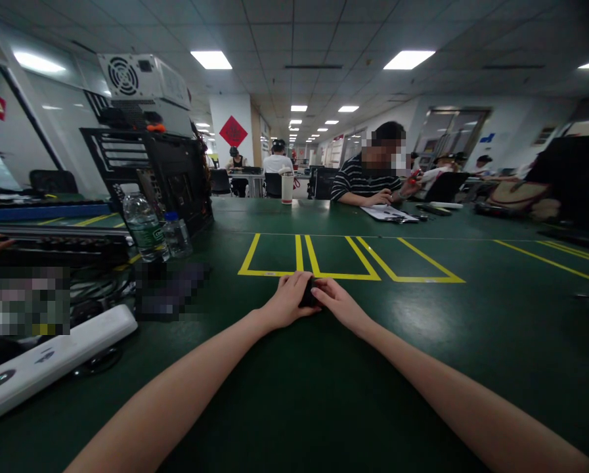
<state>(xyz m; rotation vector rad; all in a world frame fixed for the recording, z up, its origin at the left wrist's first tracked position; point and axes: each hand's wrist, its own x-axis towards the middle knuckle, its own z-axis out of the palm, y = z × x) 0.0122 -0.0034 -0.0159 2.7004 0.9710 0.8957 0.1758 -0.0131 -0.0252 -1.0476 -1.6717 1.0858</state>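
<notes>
My left hand (290,299) and my right hand (337,301) meet on the dark green table (324,381), just in front of yellow taped rectangles (343,259). Both hands are closed around a small black object (308,295) held between them. Its shape is mostly hidden by my fingers. Both forearms stretch out from the bottom of the view.
A white power strip (48,361) lies at the left, with cables behind it. Two water bottles (149,230) stand beside a black open computer case (151,171). Across the table a person in a striped shirt (363,184) sits over papers (387,212). A white cup (287,187) stands far back.
</notes>
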